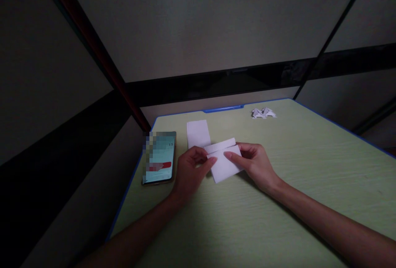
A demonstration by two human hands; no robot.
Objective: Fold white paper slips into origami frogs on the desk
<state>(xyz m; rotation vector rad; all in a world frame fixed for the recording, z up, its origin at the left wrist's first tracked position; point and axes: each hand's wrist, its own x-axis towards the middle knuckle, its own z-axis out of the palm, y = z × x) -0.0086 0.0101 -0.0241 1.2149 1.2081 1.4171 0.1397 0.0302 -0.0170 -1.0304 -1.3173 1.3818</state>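
Folded white paper [227, 168] pinched between left hand [191, 171] and right hand [258, 164]

The paper sits mid-view, tilted, near the middle of a pale green table [309, 156]; whether it touches the surface is unclear. A narrow flap runs along its far side. Both hands are closed on it, thumbs on top, fingers curled behind.

The likely risk is a crooked crease: if one thumb slips or pulls harder, the flap could skew. The left hand could also nudge its neighbours, being so close to them: a stack of white paper [198, 132] just beyond and a smartphone [161, 162] just beside it, near the table's left edge.

Two origami figures [257, 114] stand well apart, toward the far right. Blue trim and a blue pen ledge [224, 109] mark the far edge, close to a panelled wall [198, 24]. The roomiest side for moving is the right.
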